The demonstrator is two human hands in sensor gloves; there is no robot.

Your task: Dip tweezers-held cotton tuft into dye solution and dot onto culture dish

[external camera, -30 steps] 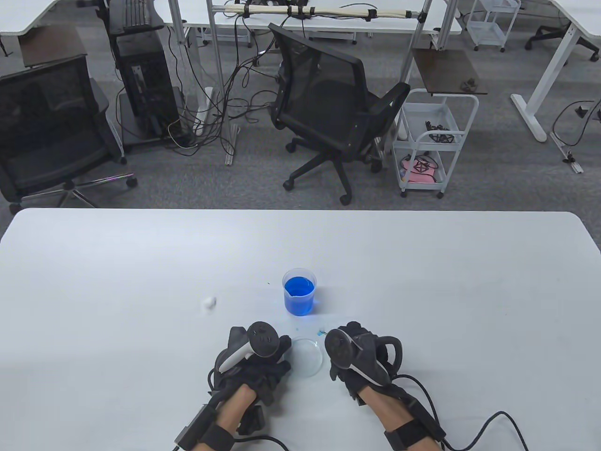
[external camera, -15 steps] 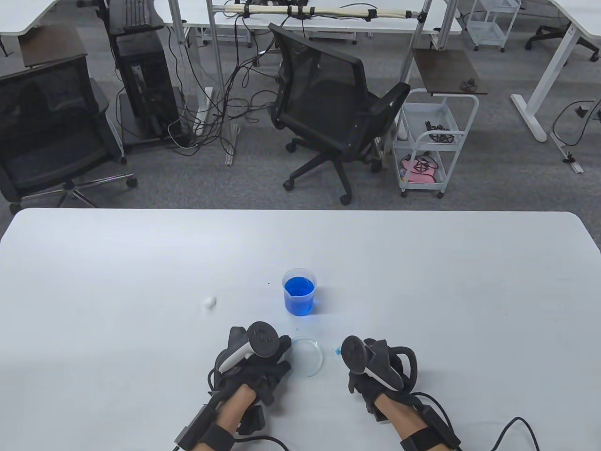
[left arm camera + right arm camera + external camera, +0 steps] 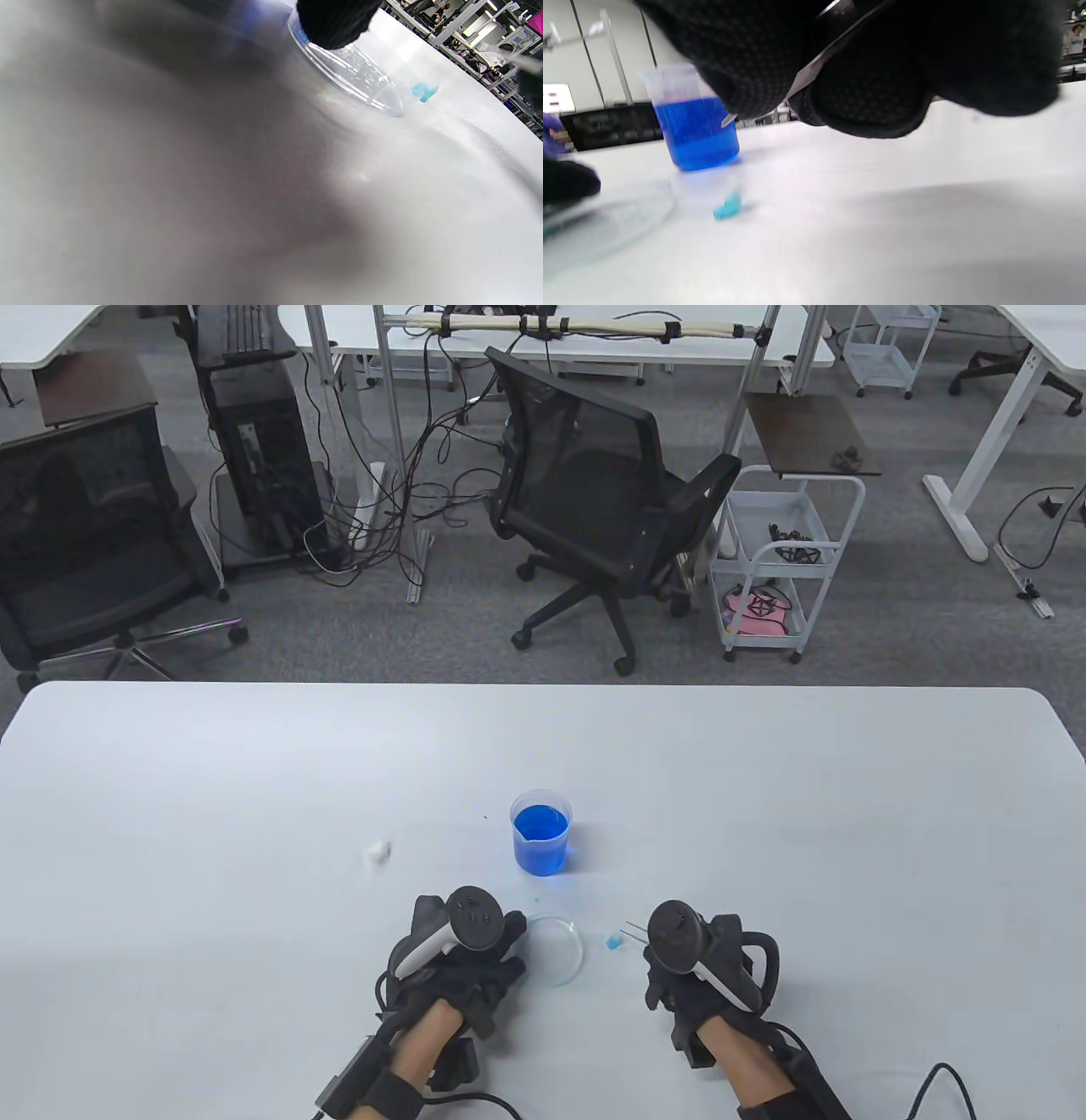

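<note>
Table [image 3: 254, 780]: white, rounded corners, filling the lower half of the table view. Beaker [image 3: 540, 831] of blue dye stands at centre. Dish [image 3: 556, 948], clear and shallow, lies below the beaker, near the bottom of the frame. White tuft [image 3: 377, 851] sits left of the beaker, well apart from it. Blue tuft [image 3: 612, 940] lies on the table just right of the dish, not touching it.

Left hand [image 3: 462, 954] rests at the dish's left edge; in the left wrist view one fingertip [image 3: 335, 21] touches the rim. Its grip cannot be told. Right hand [image 3: 696, 967] grasps the tweezers [image 3: 633, 934]; the tips project left, just beside the blue tuft and clear of it.

Room, upper half of the frame: grey carpet, black chair [image 3: 594, 500] at centre, second chair [image 3: 85, 543] at left, white cart [image 3: 776, 560] at right, computer tower [image 3: 263, 449] with loose cables at upper left.
</note>
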